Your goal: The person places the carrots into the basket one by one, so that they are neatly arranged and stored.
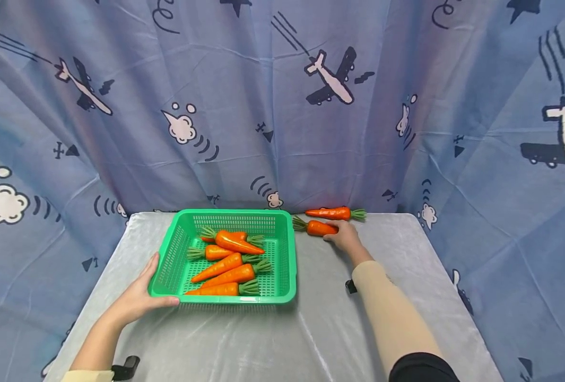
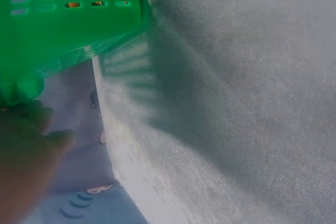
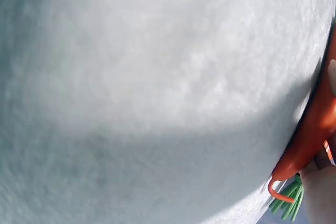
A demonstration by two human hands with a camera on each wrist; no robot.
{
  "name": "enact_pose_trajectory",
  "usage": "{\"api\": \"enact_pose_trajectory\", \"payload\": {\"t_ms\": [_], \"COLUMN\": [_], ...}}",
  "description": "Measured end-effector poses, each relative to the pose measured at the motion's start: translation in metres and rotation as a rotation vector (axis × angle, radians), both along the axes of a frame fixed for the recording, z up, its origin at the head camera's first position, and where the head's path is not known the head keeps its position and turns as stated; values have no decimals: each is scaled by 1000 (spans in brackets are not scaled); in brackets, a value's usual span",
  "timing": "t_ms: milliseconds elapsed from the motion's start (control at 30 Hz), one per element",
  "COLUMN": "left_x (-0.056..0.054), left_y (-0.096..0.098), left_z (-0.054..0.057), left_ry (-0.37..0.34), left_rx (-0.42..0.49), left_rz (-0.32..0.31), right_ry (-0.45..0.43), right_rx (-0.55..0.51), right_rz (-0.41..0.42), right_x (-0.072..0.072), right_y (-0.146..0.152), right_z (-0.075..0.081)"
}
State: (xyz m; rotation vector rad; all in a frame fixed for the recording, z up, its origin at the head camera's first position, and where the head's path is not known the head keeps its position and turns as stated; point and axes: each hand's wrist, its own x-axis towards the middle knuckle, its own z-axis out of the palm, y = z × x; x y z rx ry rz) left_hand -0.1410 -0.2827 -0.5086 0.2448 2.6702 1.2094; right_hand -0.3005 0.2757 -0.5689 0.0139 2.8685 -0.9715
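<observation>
A green plastic basket stands on the table with several orange carrots lying in it. My left hand rests against its front left corner, thumb along the front rim and fingers spread along the left side. In the left wrist view, blurred fingers appear beside the green wall. To the right of the basket, my right hand grips a carrot by its orange body, its green top pointing left. Just behind that hand lies another carrot, with its top pointing right.
A pale grey cloth covers the table. Blue curtains printed with airplanes hang close behind the table and at both sides. The basket's raised walls stand between the carrots inside and the two outside.
</observation>
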Motion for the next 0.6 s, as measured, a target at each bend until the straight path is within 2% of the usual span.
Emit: {"api": "enact_pose_trajectory", "payload": {"t_ms": [133,333,600], "left_x": [2,3,2], "left_y": [2,4,3], "left_z": [1,4,5], "left_ry": [-4,-12,-11], "left_rx": [1,-2,6], "left_rz": [1,1,-6], "right_ry": [48,104,178], "right_rx": [-33,-79,-122], "right_rz": [14,-23,-49], "right_x": [4,6,0], "right_y": [-1,-4,-14], "right_z": [0,10,35]}}
